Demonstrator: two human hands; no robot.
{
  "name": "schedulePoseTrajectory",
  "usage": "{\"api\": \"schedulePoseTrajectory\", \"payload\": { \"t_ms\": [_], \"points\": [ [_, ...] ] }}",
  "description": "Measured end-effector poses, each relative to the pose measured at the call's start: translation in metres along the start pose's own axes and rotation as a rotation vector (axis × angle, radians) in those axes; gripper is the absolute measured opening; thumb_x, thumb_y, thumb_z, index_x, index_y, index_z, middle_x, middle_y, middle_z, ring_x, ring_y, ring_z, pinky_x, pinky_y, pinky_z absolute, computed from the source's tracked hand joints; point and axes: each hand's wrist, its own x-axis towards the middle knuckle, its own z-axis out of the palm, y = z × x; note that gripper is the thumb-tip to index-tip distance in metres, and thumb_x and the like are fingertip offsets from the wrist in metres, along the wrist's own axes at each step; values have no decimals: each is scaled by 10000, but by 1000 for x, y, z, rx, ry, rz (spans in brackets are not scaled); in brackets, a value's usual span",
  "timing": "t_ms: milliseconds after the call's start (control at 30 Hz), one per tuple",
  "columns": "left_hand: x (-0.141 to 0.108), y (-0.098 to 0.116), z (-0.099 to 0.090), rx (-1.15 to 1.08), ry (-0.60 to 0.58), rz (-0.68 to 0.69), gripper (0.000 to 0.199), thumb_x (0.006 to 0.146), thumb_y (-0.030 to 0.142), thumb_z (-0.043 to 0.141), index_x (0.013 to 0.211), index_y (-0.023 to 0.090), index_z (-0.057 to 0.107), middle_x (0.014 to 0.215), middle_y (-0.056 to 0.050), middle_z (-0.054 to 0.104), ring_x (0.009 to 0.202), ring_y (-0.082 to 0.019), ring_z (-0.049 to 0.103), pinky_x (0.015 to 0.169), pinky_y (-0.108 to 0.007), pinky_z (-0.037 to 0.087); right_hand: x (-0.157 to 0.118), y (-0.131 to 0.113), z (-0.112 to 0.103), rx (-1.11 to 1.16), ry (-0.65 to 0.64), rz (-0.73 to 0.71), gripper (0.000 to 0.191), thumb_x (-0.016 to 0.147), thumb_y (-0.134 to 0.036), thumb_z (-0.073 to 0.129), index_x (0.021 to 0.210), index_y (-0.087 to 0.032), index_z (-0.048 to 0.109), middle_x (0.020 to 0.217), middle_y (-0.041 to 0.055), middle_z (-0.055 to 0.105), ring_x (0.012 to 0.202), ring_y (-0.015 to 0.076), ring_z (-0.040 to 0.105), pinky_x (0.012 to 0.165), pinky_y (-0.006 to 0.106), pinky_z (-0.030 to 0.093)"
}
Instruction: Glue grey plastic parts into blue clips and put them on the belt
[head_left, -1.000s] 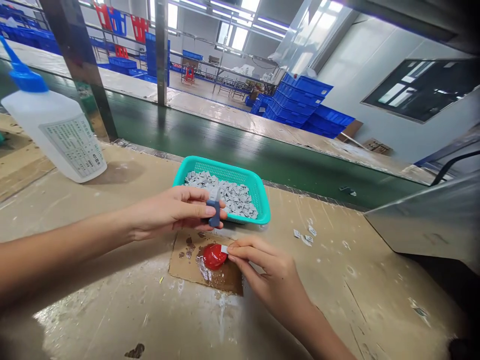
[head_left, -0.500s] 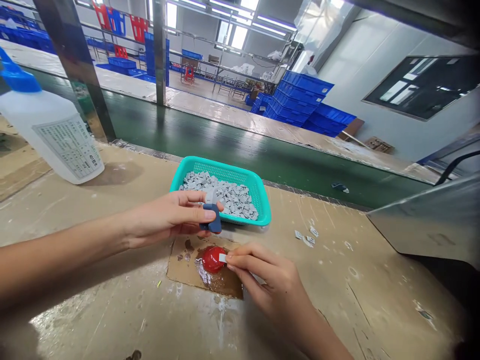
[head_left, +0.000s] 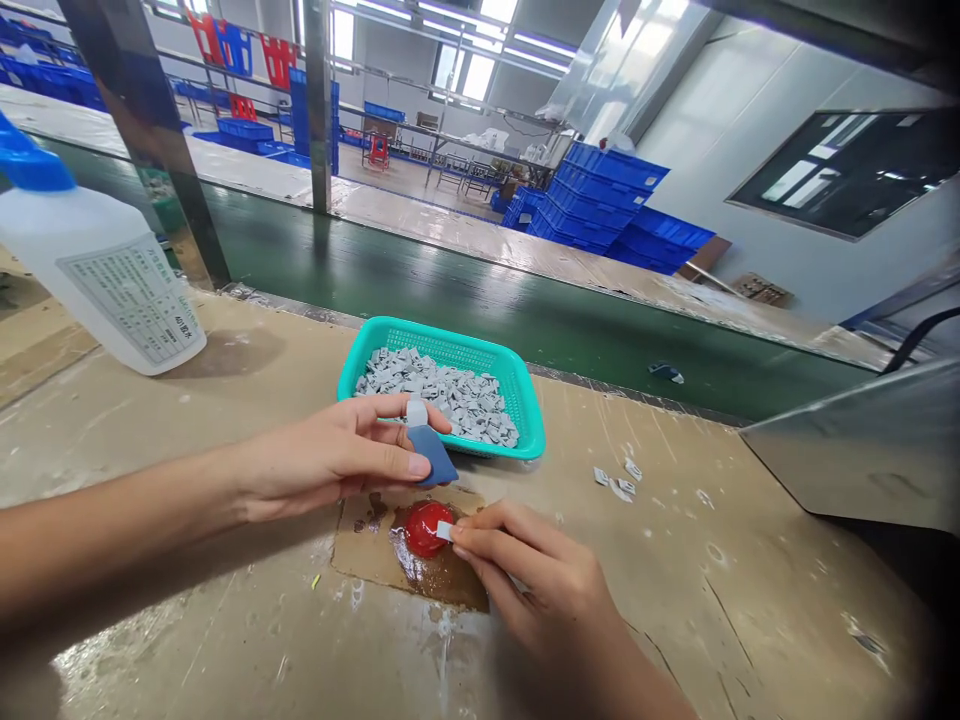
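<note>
Pinching a pale tab (head_left: 444,531) by one end in the closed right grip (head_left: 541,572), holding a blue piece (head_left: 435,460) in the closed left grip (head_left: 341,452). Keep the right grip itself off the glossy red blob (head_left: 423,526) just to its left, with only the tab's free end over it. Beyond the left grip, avoid nudging the basket (head_left: 534,418).

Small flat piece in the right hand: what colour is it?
Whitish-grey; the head view shows the small flat piece best.

Factory: conveyor belt (head_left: 442,280), stacked crates (head_left: 592,195)
</note>
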Motion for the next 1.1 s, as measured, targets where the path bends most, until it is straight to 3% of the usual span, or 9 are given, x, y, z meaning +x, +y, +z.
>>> {"api": "schedulePoseTrajectory", "payload": {
  "t_ms": [167, 333, 567, 767, 933, 1100],
  "points": [
    [0, 1, 1, 17, 8, 31, 254, 695, 114, 637, 922, 178, 545, 781, 8, 597, 693, -64, 565, 631, -153, 442, -4, 0, 3, -41, 0, -6, 190, 831, -52, 444, 806, -135, 614, 745, 64, 552, 664, 130, 531, 585, 227, 453],
    [2, 5, 2, 109, 92, 94, 260, 633, 81, 676, 853, 144, 553, 770, 10, 612, 703, -54, 560, 644, -133, 441, -1, -3, -5, 29, 29, 36, 185, 802, -33, 486, 814, -139, 637, 759, 60, 582, 679, 122, 556, 599, 207, 462],
    [1, -3, 5, 353, 57, 164, 212, 626, 165, 686, 744, 126, 515, 723, -3, 610, 661, -91, 576, 599, -194, 461, 23, -9, -36, 378, 75, 368, 117, 729, -122, 632, 767, -218, 688, 728, 9, 643, 663, 111, 600, 561, 146, 491],
    [-4, -8, 10, 454, 59, 245, 251, 611, 189, 697, 657, 136, 457, 815, 5, 608, 760, -116, 584, 673, -231, 459, 34, -8, -34, 667, 106, 511, 152, 678, -146, 696, 792, -247, 698, 732, 8, 657, 645, 117, 616, 538, 146, 521],
    [-5, -7, 10, 494, 65, 265, 252, 622, 211, 687, 657, 145, 447, 801, 14, 598, 758, -115, 577, 686, -235, 447, 38, -11, -29, 593, 98, 427, 157, 692, -134, 677, 801, -245, 693, 747, 10, 666, 678, 131, 623, 606, 192, 541],
    [-3, -8, 9, 502, 43, 277, 247, 627, 226, 681, 650, 146, 449, 805, 0, 593, 743, -126, 571, 673, -242, 445, 41, -17, -29, 453, 47, 303, 133, 735, -111, 612, 768, -213, 691, 715, 31, 651, 660, 155, 617, 552, 226, 532]
  ]
}}
